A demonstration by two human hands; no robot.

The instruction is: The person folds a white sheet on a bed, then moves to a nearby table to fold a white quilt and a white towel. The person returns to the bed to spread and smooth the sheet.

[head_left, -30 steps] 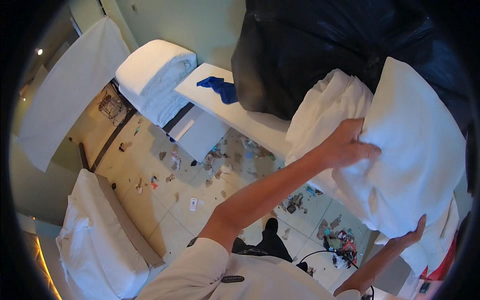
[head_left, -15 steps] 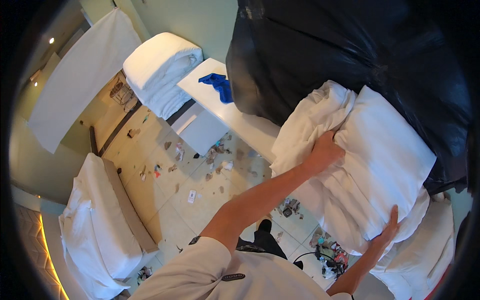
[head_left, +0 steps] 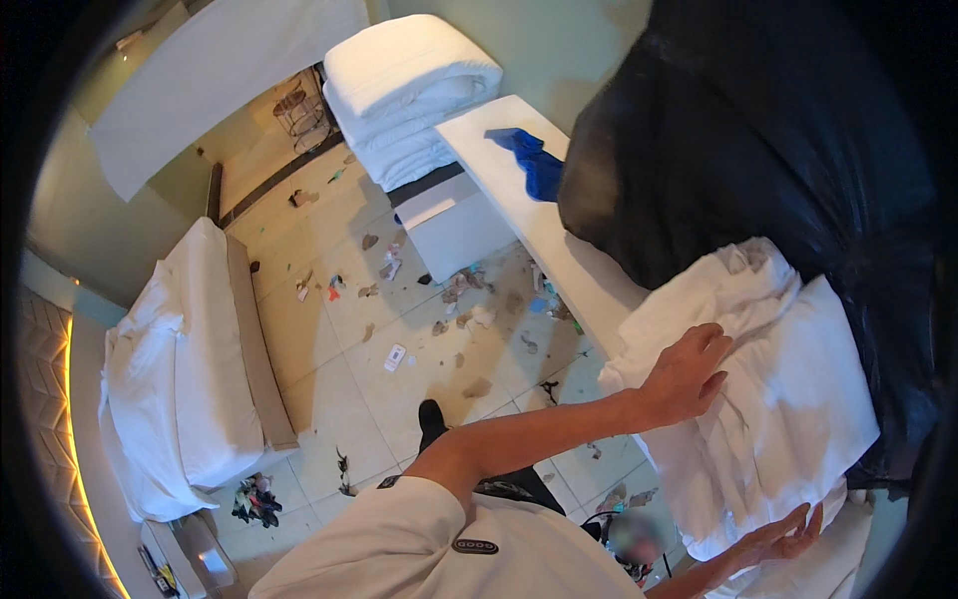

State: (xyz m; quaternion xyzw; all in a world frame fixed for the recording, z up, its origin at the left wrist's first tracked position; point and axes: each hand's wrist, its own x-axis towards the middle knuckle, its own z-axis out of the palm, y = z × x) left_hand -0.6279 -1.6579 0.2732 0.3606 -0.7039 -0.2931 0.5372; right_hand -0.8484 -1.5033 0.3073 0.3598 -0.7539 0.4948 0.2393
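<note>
A white folded duvet, creased and bulky, lies at the right on top of other white bedding. Over its left part is my left hand, fingers bent and loosely apart, holding nothing. By the duvet's near edge, my right hand has its fingers stretched and spread, with no cloth gripped between them. Whether either palm touches the fabric is hard to tell. Behind the duvet rises a large form wrapped in black plastic sheeting.
A white ledge bears a blue cloth. Beyond it stands a stack of rolled white bedding. A bed with a rumpled white sheet is at left. Litter and a white card lie on the tiled floor.
My left hand has let go of the duvet's fold and its fingers have loosened. The right hand's fingers have spread at the near edge. The view has shifted, and the duvet appears lower.
</note>
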